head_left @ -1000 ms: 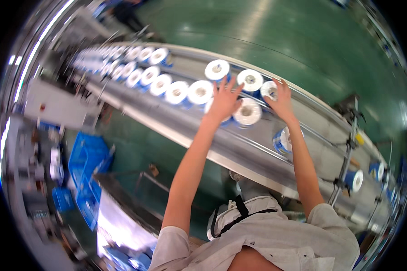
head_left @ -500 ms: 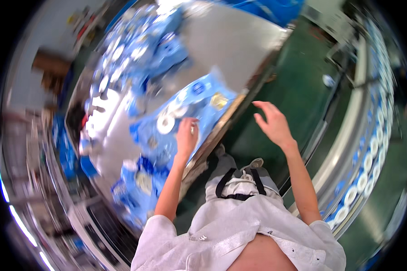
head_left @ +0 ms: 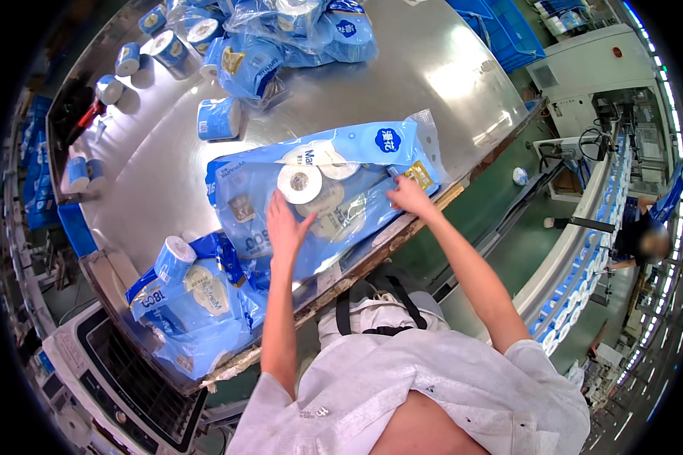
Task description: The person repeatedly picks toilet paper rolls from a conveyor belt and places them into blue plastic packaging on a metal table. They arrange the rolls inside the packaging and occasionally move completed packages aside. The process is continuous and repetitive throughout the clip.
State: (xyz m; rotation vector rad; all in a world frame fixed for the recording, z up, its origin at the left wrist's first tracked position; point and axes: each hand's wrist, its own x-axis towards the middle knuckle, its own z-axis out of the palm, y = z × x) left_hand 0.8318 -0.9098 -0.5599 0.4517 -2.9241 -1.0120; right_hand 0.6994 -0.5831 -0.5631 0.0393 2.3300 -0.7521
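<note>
A large light-blue plastic bag [head_left: 262, 171] of toilet rolls lies along the near edge of the metal table, with a white toilet roll [head_left: 300, 183] end-up in its open middle. My left hand [head_left: 284, 226] rests on the bag just below this roll, thumb apart and fingers stretched, fingertips at the roll's rim. Toward the bag's right end my right hand [head_left: 412, 197] has its fingers curled in on the film beside a gold label. Another blue toilet-roll bag [head_left: 197, 303] lies crumpled at the table's near left, a loose wrapped roll [head_left: 175, 259] on top of it.
Filled blue packs [head_left: 311, 38] pile up at the table's far side. Several loose rolls and a red-handled tool [head_left: 89, 121] lie to the left. A conveyor [head_left: 584, 265] carrying rolls runs on the right, with another person [head_left: 641, 235] beyond. A blue crate [head_left: 497, 30] stands at the back.
My right hand has come from beside the table onto the bag's right part. My left hand now lies open by the roll. The view has turned, bringing the table more fully into sight.
</note>
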